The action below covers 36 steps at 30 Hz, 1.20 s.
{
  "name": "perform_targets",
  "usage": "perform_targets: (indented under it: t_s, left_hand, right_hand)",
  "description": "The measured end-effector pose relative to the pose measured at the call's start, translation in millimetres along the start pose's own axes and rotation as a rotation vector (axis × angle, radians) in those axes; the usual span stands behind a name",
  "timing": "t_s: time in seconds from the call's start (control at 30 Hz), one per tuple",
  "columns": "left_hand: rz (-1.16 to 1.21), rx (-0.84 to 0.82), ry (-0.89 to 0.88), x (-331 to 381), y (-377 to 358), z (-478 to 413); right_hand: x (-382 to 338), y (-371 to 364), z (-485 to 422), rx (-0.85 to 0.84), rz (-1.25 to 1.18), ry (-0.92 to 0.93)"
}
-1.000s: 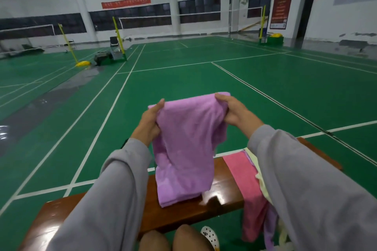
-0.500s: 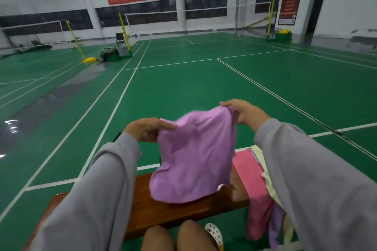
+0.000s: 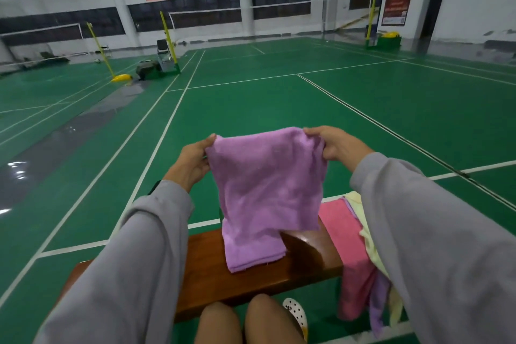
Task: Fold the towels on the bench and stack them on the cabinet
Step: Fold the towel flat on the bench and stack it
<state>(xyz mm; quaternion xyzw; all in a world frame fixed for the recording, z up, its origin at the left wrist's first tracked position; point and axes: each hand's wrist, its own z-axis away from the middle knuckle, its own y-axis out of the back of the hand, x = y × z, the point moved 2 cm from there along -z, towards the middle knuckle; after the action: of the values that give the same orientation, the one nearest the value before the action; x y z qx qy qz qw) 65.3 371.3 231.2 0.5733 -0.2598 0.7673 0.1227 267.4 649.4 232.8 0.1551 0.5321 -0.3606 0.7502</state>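
Green court floor, marked with white lines, lying wide and bare beyond the desk on its far side. Brown polished wood desk running crosswise, its near edge just above two bare knees, its left part hidden under a grey sleeve. Room on the desk top both left and right of the purple towel. Purple towel hanging upright over the middle of the desk, top edge stretched nearly level between both hands, lower part doubled and lying on the wood, bottom edge short of the desk's near edge. Pile of other towels at the desk's right end: pink towel draped over the near edge and hanging toward the floor, pale yellow towel beside it, mostly behind the right sleeve. Left hand above the desk's far edge, grip pinched on the towel's top left corner. Right hand level with it, grip pinched on the top right corner, cloth bunched under the fingers. White perforated shoe on the floor below the desk, right of the knees.
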Motion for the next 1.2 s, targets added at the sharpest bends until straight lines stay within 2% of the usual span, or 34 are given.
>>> perform_targets:
  t_s: [0.1, 0.23, 0.5, 0.6, 0.7, 0.73, 0.8, 0.87, 0.93, 1.07, 1.2]
  left_hand:
    - [0.012, 0.148, -0.034, 3.3, 7.2, -9.2]
    - [-0.001, 0.338, -0.091, 16.9, 22.8, -19.0]
    - [-0.17, 0.397, -0.074, 31.3, 39.3, -22.7]
    - [-0.252, 0.282, -0.092, 39.7, 37.4, -19.5]
    - [-0.361, -0.005, -0.116, 44.1, 33.2, -7.3]
    - [-0.467, -0.086, -0.134, 43.0, 33.7, -4.5]
    - [-0.829, -0.147, -0.218, 38.7, 36.6, -4.6]
    - [-1.181, -0.129, -0.345, 33.7, 35.7, -8.0]
    - [-1.398, -0.081, -0.484, 31.2, 31.1, -10.3]
    - [-1.519, 0.036, -0.646, 33.3, 29.1, -13.4]
    - [-1.625, 0.12, -0.677, 34.0, 32.7, -8.4]
  right_hand:
    - [4.5, 2.3, -6.8, 0.118, 0.169, -0.064]
    - [-14.1, 7.9, -11.9, 0.276, 0.023, 0.129]
    - [-25.9, -5.6, -3.5, 0.283, 0.032, 0.198]
    - [-32.6, -4.9, -3.1, 0.254, 0.062, 0.226]
    - [-33.2, -2.7, -4.5, 0.232, 0.262, 0.27]
    - [-33.1, -0.8, -5.6, 0.225, 0.363, 0.305]
    - [-34.0, 1.2, -2.9, 0.212, 0.611, 0.38]
    - [-34.7, 0.9, 1.2, 0.204, 0.897, 0.438]
    - [-34.7, -1.4, 4.7, 0.212, 1.127, 0.48]
    - [-36.7, -3.0, 8.3, 0.261, 1.393, 0.594]
    - [-38.6, 2.9, 16.4, 0.325, 1.558, 0.693]
